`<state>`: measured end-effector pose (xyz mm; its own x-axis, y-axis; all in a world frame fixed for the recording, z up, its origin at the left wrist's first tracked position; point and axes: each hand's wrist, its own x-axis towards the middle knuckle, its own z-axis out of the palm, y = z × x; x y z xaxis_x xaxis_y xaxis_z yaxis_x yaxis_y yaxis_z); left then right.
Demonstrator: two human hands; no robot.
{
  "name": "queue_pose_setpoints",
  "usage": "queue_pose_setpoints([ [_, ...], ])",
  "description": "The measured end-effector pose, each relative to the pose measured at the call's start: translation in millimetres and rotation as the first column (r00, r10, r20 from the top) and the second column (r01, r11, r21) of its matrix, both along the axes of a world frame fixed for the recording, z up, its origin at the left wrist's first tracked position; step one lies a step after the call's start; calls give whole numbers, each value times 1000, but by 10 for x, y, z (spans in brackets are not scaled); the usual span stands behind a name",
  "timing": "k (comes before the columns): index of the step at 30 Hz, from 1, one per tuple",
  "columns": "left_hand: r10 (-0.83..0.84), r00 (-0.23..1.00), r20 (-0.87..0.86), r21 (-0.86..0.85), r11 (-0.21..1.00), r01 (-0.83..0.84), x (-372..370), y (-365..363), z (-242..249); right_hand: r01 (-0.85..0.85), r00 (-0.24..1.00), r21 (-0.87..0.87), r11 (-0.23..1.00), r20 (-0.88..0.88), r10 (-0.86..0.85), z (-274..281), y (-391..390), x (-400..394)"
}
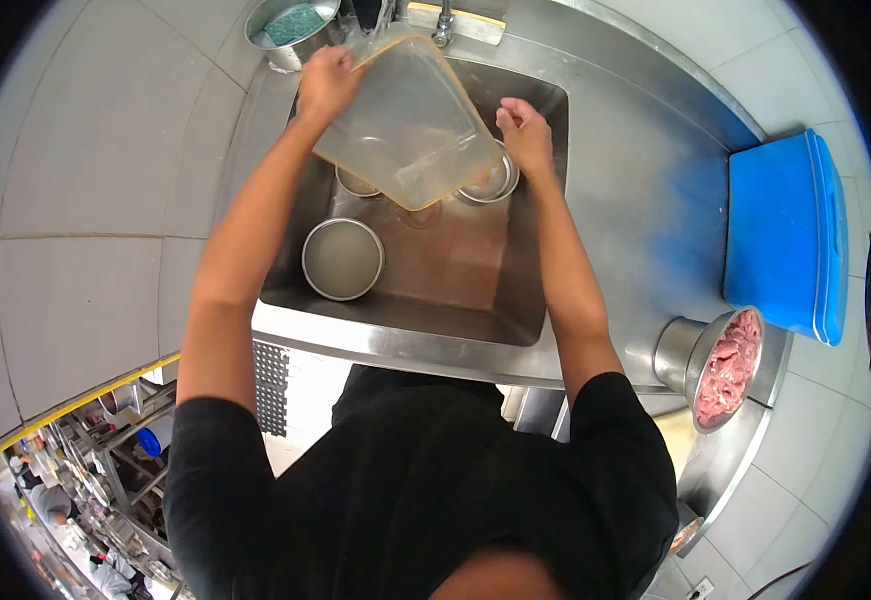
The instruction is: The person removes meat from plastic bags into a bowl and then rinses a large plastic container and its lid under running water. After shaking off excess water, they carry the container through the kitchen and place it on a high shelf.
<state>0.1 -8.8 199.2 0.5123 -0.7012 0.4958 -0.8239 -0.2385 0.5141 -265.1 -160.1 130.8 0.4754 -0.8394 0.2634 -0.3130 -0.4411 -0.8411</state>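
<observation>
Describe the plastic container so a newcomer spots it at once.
Find the big metal sink. Mostly over its far half, the left hand holds the tilted plastic container. Unlike the round metal pans below, it's rectangular and translucent.

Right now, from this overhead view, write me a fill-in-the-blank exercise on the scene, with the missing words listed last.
1. The translucent container is gripped at its edge by the person's ____ hand.
2. The lidded box at the right end of the counter is ____ in colour.
3. The metal bowl near that box holds raw pink ____.
4. The person's short-sleeved shirt is ____.

Missing words: left; blue; meat; black.
</observation>
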Motion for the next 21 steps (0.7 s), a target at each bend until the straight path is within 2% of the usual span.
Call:
queue_pose_setpoints([
  [2,-63,996,58,1,998,63,24,-312,-80,-31,999,143,989,-27,35,314,43,-11],
  [4,-204,979,19,26,979,203,-33,-589,-73,2,1000,66,998,-28,0,485,102,-68],
  [5,-204,979,27,12,979,204,-74,-690,-66,-25,1000,119,993,14,23,445,70,-77],
  [6,-243,970,-11,67,968,243,-98,-784,-59,-56,997,168,984,59,47,433,37,-69],
  [7,-278,959,-45,120,952,282,-100,-877,-60,-46,998,166,985,59,37,475,52,-68],
  [9,-324,942,-90,90,939,331,-112,-996,-95,-113,986,178,977,144,88,598,106,-29],
  [10,-310,947,-87,96,943,318,-104,-1029,-119,-165,974,278,946,197,112,710,148,18],
  [11,-298,950,-90,104,946,306,-114,-1028,-126,-203,958,296,933,257,127,705,136,98],
  [13,-204,974,-98,265,938,223,-118,-925,23,-296,925,337,894,337,179,802,138,327],
  [15,-142,944,-298,303,924,235,-26,-755,37,-317,919,380,869,349,183,891,198,601],
  [16,-138,949,-285,300,927,225,-2,-693,-32,-408,876,426,807,431,215,885,173,781],
  [17,-142,972,-189,185,967,178,6,-607,-119,-500,825,464,731,511,240,881,152,954],
  [18,-131,987,-93,66,988,138,9,-493,-179,-513,818,460,725,519,249,882,135,1124],
  [20,-99,983,-154,90,989,114,-18,-249,-76,-620,751,621,480,646,135,869,91,1465],
  [21,8,990,-144,113,994,9,39,-162,-152,-624,751,664,413,654,84,853,56,1616],
])
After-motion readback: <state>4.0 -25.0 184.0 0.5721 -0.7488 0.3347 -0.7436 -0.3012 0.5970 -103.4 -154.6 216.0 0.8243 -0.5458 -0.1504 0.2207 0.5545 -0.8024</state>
